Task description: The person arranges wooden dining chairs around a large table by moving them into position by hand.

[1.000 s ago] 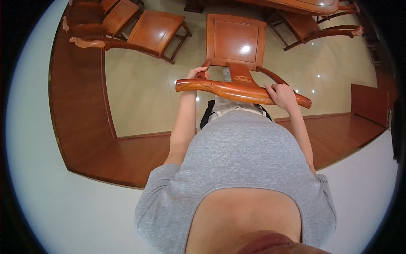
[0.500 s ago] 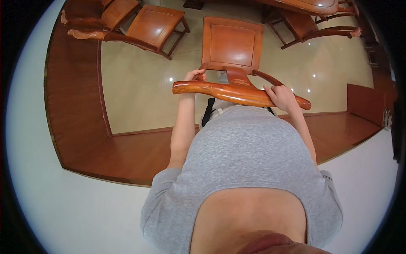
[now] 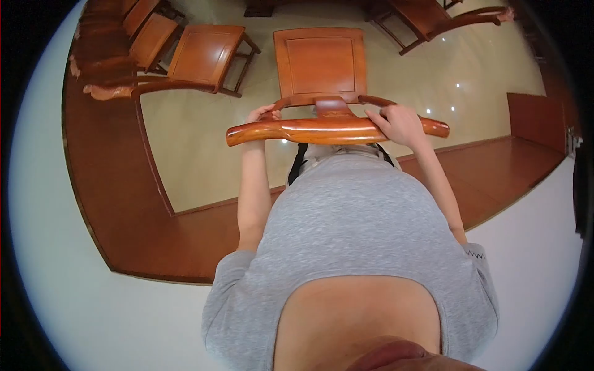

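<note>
A polished wooden chair (image 3: 320,65) stands in front of my body, its seat facing up and its curved top rail (image 3: 328,132) closest to me. My left hand (image 3: 263,114) is closed around the upright post on the chair's left side, just beyond the rail. Over the right part of the rail lies my right hand (image 3: 401,125), its fingers curled onto the wood and the thumb pointing inward. The back's middle slat (image 3: 331,107) shows between both hands. The chair's legs are hidden under the seat.
Several matching wooden chairs (image 3: 206,57) stand at the upper left. Another chair (image 3: 424,18) is at the upper right. Glossy beige tile floor (image 3: 198,148) lies around, edged by brown wall panelling (image 3: 117,204) behind and beside me.
The held chair has shifted left in view and its top rail now lies more level. The chairs on the left appear lower; the table edge at the upper right has left the view.
</note>
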The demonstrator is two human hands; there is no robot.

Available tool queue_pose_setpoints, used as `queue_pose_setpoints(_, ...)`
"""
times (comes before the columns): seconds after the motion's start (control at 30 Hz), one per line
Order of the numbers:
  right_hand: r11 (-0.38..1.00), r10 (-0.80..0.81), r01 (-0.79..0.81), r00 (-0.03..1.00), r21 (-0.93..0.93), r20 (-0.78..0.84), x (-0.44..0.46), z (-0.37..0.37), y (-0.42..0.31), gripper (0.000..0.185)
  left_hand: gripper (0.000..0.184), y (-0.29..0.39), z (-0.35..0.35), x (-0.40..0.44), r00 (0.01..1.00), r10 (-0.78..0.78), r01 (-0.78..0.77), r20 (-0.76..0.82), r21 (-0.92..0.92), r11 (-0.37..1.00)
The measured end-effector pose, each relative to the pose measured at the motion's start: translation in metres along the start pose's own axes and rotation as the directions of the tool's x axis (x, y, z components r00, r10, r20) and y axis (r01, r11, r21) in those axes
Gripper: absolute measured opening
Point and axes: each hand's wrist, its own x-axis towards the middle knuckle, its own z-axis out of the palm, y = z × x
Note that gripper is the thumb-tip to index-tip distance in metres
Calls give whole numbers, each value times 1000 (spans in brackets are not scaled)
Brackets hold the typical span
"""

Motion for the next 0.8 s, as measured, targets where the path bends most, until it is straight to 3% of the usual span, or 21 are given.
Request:
queue_pose_setpoints(0.07, 999, 47, -47, 999, 10, -4, 0, -5, -1, 62, 19, 0, 8, 3, 999, 14, -16, -31, -91, 996)
queue_pose_setpoints(0.13, 996, 57, -54, 997, 67, -43, -9, 3, -15, 63, 19, 4, -6, 0, 997, -51, 55, 52, -68, 996)
queue_pose_setpoints(0.2, 998, 56, -54, 997, 45, -51, -4, 5, -7, 63, 22, 11, -17, 8, 985, 169, -163, -42, 125, 979)
queue_pose_setpoints(0.37, 991, 134, -134, 991, 22, -6, 0, 8, -7, 65, 28, 7, -5, 4, 974, 176, -207, 141, 249, 946)
queue_pose_setpoints(0.47, 988, 142, -142, 990, 58, -4, -1, 9, -9, 65, 27, 7, -5, -1, 981, 189, -193, 41, 245, 950)
queue_pose_setpoints(0.53, 988, 149, -149, 989, 30, -4, -1, 13, -7, 65, 23, 15, -20, 6, 976, 209, -217, 62, 214, 952)
queue_pose_setpoints(0.6, 989, 149, -149, 989, 5, -3, 10, 10, -6, 65, 22, 24, -23, 14, 944, 329, -310, -41, 236, 921)
queue_pose_setpoints(0.63, 987, 160, -160, 987, 10, -3, 9, 10, -7, 65, 22, 17, -17, 12, 950, 306, -313, 65, 202, 928)
queue_pose_setpoints(0.8, 988, 153, -153, 988, 7, -17, 3, 10, -10, 63, 20, 23, -28, 21, 962, 272, -261, -7, 260, 930)
